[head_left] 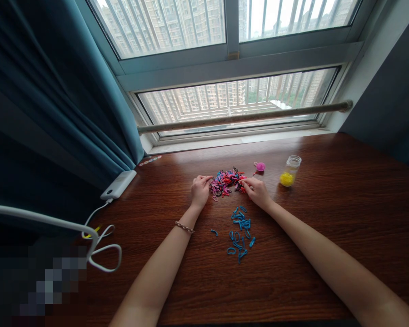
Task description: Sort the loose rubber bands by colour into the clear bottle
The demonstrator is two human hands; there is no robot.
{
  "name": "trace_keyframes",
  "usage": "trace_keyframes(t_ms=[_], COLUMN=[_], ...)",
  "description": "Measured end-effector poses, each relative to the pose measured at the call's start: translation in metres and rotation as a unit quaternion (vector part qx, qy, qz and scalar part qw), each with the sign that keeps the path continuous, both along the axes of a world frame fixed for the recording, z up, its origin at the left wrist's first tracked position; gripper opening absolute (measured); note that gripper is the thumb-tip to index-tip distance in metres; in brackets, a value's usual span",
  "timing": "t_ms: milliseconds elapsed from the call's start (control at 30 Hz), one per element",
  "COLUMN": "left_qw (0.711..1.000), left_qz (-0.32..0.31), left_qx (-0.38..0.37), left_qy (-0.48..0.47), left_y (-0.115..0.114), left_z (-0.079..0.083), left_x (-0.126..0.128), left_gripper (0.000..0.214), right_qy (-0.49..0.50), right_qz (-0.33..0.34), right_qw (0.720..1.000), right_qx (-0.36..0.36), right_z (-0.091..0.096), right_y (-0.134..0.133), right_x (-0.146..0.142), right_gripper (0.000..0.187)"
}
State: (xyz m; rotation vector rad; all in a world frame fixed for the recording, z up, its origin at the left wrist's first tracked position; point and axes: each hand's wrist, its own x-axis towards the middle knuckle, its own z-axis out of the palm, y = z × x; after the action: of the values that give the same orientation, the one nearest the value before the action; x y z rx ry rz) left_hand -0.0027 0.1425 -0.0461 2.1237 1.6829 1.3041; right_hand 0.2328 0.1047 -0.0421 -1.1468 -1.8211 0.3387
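Note:
A mixed pile of small elastic hair ties (227, 180), pink, red, black and some blue or purple, lies on the brown wooden table. At its left edge is my left hand (201, 190), fingers drawn together and tips touching the ties; whatever they pinch is too small to make out. From the right, my right hand (256, 190) reaches the pile with thumb and index finger pinched at its edge, their contents unclear. Nearer to me, between my forearms, blue hair ties (241, 223) are loosely scattered, and a single blue tie (214, 232) sits apart on their left.
A clear open jar (294, 162) with yellow contents (286, 179) stands right of my right hand. Behind the pile lies a pink round object (260, 167). At left are a white power strip (119, 185), white cable (104, 248) and blue curtain (98, 113). A window is behind the table.

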Motion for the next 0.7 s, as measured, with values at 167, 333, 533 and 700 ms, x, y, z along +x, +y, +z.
trace_keyframes(t_ms=[167, 333, 533, 700], left_qw=[1.0, 0.991, 0.933, 0.901], left_qz=[-0.018, -0.075, -0.321, -0.405], left_qx=[-0.009, -0.048, -0.153, -0.1], left_qy=[-0.021, -0.099, -0.048, 0.118], left_y=[-0.001, -0.012, -0.034, -0.049], left_z=[0.001, 0.01, 0.031, 0.039], left_x=[0.002, 0.012, 0.033, 0.043], left_gripper=[0.022, 0.014, 0.02, 0.019], right_qy=[-0.012, -0.027, -0.068, -0.1], right_qz=[-0.001, 0.0, 0.026, 0.036], right_qw=[1.0, 0.999, 0.997, 0.994], right_qx=[0.027, 0.027, -0.005, 0.009], right_z=[0.002, -0.002, -0.016, -0.023], right_y=[0.003, 0.023, 0.053, 0.057], right_x=[0.001, 0.004, 0.004, 0.004], right_gripper=[0.023, 0.027, 0.026, 0.022])
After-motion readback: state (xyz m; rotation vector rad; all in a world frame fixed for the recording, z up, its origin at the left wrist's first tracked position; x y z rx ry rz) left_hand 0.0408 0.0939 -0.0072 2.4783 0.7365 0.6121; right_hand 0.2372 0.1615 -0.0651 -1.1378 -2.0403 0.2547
